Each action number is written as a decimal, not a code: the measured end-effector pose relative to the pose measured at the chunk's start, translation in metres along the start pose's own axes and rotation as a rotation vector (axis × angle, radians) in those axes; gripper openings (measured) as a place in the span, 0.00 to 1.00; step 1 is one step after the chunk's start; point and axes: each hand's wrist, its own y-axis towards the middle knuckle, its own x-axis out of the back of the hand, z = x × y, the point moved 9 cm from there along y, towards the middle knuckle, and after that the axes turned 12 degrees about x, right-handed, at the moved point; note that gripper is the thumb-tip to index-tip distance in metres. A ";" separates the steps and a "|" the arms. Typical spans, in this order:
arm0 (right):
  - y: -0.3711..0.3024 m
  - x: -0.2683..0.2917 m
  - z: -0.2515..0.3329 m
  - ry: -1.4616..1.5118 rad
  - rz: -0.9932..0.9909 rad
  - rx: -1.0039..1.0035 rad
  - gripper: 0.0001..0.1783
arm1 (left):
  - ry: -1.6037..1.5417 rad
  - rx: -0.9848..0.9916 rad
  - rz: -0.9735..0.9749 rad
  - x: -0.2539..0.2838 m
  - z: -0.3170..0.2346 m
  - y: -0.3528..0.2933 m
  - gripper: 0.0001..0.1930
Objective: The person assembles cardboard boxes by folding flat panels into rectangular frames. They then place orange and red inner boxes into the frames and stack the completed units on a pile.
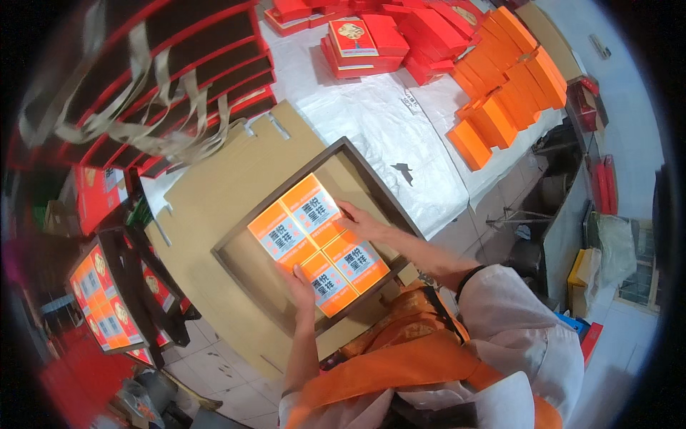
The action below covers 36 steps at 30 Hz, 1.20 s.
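Several orange-and-white printed boxes point(318, 243) sit together in a block inside a shallow tray with a dark rim point(377, 182). My left hand point(295, 284) is against the block's left side, with its thumb at the edge of the top faces. On the opposite side, my right hand point(357, 220) grips the upper right edge of the block. Between them the hands clasp the boxes, and the fingers lower down are partly hidden. The tray's tan floor shows at the left of the boxes. Beneath the tray lies a sheet of brown cardboard point(193, 207).
Red boxes point(368, 43) are piled on a white-covered table point(371, 121), with rows of orange boxes point(493, 121) to their right. At upper left, dark red-edged cases with beige ribbons point(161, 79) are stacked. A filled tray of orange and red boxes point(107, 300) stands lower left.
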 end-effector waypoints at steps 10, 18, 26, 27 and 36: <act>0.098 0.262 0.024 0.242 -0.445 -0.007 0.40 | 0.044 -0.153 -0.061 -0.055 -0.170 0.063 0.29; 0.227 0.287 0.051 0.461 -0.304 -0.094 0.51 | -0.338 0.154 0.236 -0.244 -0.241 0.283 0.33; 0.258 0.298 0.055 0.614 -0.375 0.084 0.31 | -0.764 0.259 0.745 -0.348 -0.309 0.348 0.32; 0.263 0.303 0.044 0.620 -0.401 0.106 0.30 | -0.802 0.313 0.749 -0.352 -0.305 0.348 0.31; 0.222 0.270 0.021 0.725 -0.321 0.044 0.23 | -0.781 0.195 0.560 -0.311 -0.270 0.271 0.28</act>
